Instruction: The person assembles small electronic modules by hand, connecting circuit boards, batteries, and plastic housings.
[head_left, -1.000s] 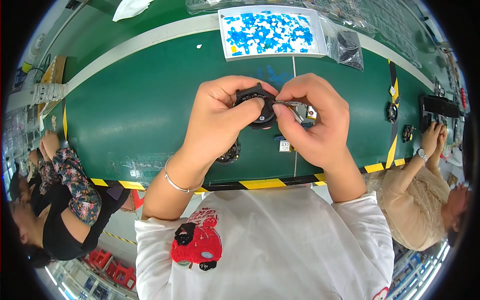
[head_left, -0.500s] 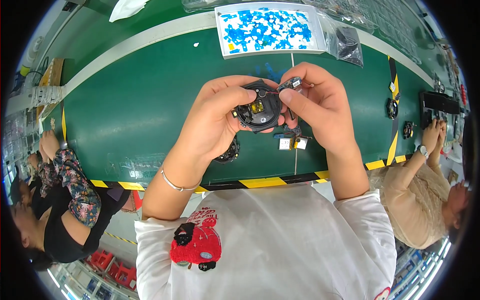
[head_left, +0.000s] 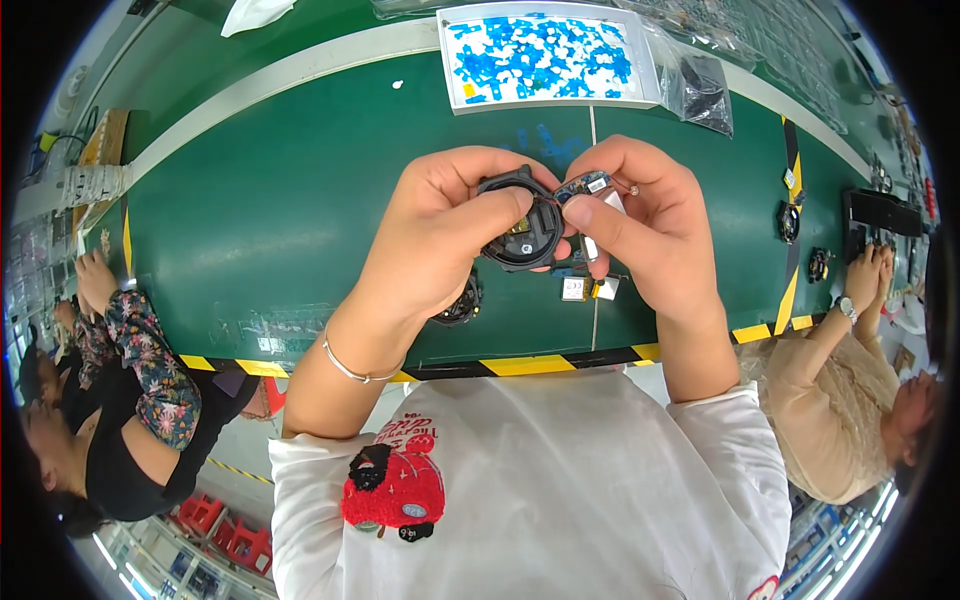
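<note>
A round black watch case (head_left: 537, 245), its inside facing up, is gripped in my left hand (head_left: 440, 215). The left thumb lies over the case's upper part and hides some of the inside. Against the case's right edge, my right hand (head_left: 655, 215) pinches a small circuit board (head_left: 592, 184) between thumb and fingers. A pale flat part, like a battery cell (head_left: 590, 249), shows under those fingers. Thin wire runs near the board; where it attaches is hidden. On the table just below the hands lie small silver battery cells (head_left: 574, 289) and another black watch case (head_left: 464, 304), partly covered by my left wrist.
A white tray (head_left: 552, 107) of blue and white bits stands at the far side, beside a clear plastic bag (head_left: 705, 95). More watch parts (head_left: 789, 222) lie on the right by striped tape (head_left: 790, 270). One person's hands (head_left: 868, 275) are at right, another's (head_left: 95, 285) at left.
My left thumb has slid right, further over the case. The circuit board has turned slightly in my right hand, and more of the pale flat part shows below it.
</note>
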